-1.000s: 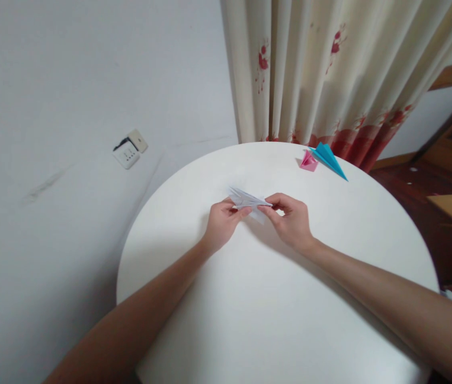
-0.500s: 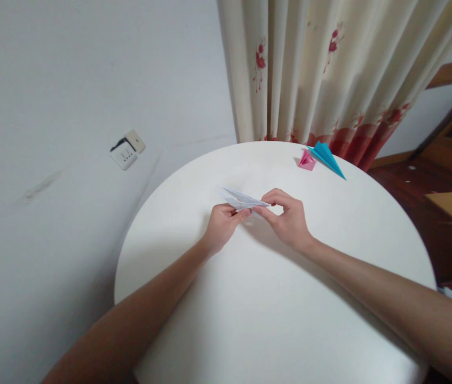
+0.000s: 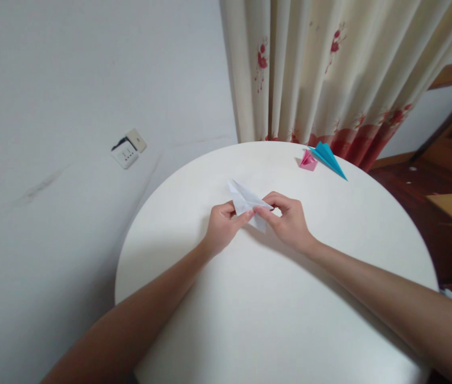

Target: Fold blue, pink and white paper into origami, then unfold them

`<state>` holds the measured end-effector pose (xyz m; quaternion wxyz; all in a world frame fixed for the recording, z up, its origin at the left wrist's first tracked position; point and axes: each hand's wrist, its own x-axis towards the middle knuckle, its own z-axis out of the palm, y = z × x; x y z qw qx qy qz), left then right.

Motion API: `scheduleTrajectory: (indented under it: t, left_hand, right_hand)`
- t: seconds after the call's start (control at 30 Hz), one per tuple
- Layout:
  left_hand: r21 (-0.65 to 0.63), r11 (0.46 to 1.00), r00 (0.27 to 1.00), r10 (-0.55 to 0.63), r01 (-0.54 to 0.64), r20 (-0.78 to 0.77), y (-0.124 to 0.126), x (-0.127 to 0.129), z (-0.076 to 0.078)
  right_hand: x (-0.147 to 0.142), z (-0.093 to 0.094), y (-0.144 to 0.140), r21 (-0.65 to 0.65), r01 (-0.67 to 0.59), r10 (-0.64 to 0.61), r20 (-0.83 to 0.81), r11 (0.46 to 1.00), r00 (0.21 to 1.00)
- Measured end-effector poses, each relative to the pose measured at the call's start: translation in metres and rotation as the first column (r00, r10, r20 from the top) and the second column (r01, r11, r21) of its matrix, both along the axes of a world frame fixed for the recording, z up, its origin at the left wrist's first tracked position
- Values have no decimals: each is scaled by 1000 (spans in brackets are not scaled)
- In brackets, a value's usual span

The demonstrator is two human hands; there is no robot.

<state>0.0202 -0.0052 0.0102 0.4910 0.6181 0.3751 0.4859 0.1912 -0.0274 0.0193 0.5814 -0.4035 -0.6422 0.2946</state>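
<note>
Paper is what has changed: the white folded paper piece (image 3: 247,205), which half a second ago showed as a thin, nearly edge-on sliver with its point toward 10 o'clock, now shows a broader triangular face, with one flap rising toward 11 o'clock and a second corner dropping toward 5 o'clock beneath the fingers; as a judgement, the piece has been turned or a flap spread open, so that a flat surface now faces the camera; the left hand (image 3: 222,224) is closed in a pinch, thumb and forefinger on the paper's near edge at its 7 o'clock side; the right hand (image 3: 287,220) is likewise curled, fingertips nipping the paper's right-hand point at about 3 o'clock, the other fingers folded in; both hands have kept almost the same places as before, and it is the sheet between them that has rotated; the paper is held low over the round white counter (image 3: 274,314), slightly toward 12 o'clock of its middle, and whether its lower corner touches the surface I cannot tell; well apart, near the rim at 1 o'clock, a small pink folded paper shape (image 3: 308,161) lies just beside a blue folded paper plane (image 3: 328,158), neither moved; behind them hangs a cream curtain with red flowers (image 3: 322,64), and at 10 o'clock a white wall socket (image 3: 128,149) sits on the wall.
</note>
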Motion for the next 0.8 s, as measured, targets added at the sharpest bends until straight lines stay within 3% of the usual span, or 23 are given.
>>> scheduleTrajectory:
  t: [0.13,0.33,0.43,0.53,0.63,0.8]
  left_hand:
    - [-54,999,1000,5,-4,14,-2,2,1]
    - [-68,996,997,64,-66,-42,1,1,-1]
    - [-19,995,991,96,-98,-90,3,0,-2]
    - [112,981,974,175,-160,-141,1,0,0]
    - [338,914,952,278,-222,-126,-5,0,5]
    - [650,720,928,368,-245,-59,-17,1,15]
  right_hand:
    - [0,-6,5,-137,-65,50,-106,989,993]
    - [-1,-15,13,-243,-135,97,-160,961,982]
    - [-1,-16,13,-304,-184,113,-238,935,965]
    - [-2,-16,12,-337,-279,142,-378,899,915]
    - [-3,-17,11,-352,-370,158,-505,859,848]
    - [-8,-17,6,-363,-474,183,-605,802,775]
